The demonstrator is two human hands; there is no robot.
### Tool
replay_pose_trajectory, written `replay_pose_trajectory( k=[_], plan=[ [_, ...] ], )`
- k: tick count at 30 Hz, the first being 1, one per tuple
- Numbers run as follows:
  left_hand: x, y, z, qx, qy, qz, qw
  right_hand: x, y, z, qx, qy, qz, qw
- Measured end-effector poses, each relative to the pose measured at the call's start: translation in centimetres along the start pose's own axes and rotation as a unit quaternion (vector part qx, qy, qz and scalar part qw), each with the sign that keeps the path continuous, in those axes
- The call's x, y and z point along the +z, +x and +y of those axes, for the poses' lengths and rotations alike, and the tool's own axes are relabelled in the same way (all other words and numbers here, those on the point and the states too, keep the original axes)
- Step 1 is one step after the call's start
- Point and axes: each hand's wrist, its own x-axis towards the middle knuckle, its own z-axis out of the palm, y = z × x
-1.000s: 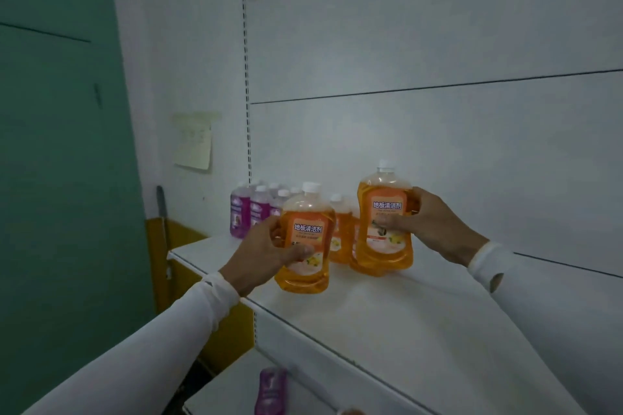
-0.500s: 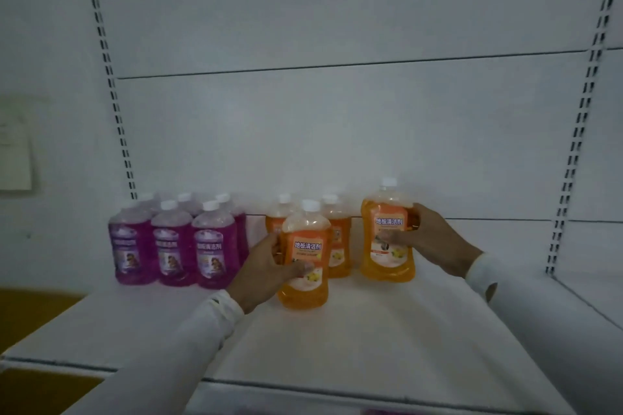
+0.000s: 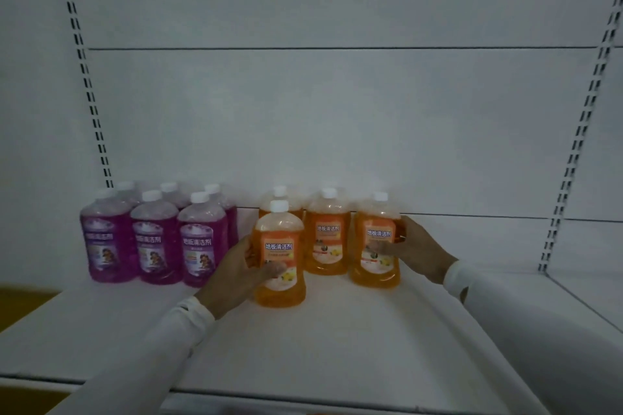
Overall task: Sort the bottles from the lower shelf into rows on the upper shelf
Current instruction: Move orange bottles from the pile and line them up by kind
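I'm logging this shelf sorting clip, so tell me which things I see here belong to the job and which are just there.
Job:
- left hand gripping the front orange bottle
- right hand gripping the right orange bottle
- other orange bottles
- purple bottles
- upper shelf

Just there:
- slotted uprights
- white back panel

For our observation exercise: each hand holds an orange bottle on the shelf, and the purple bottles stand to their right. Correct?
Not quite. The head view shows the purple bottles standing to the left of the orange bottles. The left hand and right hand do each hold an orange one.
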Motion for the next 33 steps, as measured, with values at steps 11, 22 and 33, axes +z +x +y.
replay_pose_trajectory(
  k=[11,22,33],
  plan=[
    [-0.7,1.1,-0.3,0.01,0.083,0.032,0.996,0.5,0.9,0.3,-0.038,-0.104,0.071,0.991],
    [-1.2,2.3,-0.7,0.004,0.088,0.028,0.996,0.6,1.6,1.2,-0.018,-0.091,0.093,0.991],
    [-0.7,2.1,-0.8,0.009,0.08,0.024,0.996,0.9,0.2,-0.5,0.035,-0.153,0.071,0.985]
  ],
)
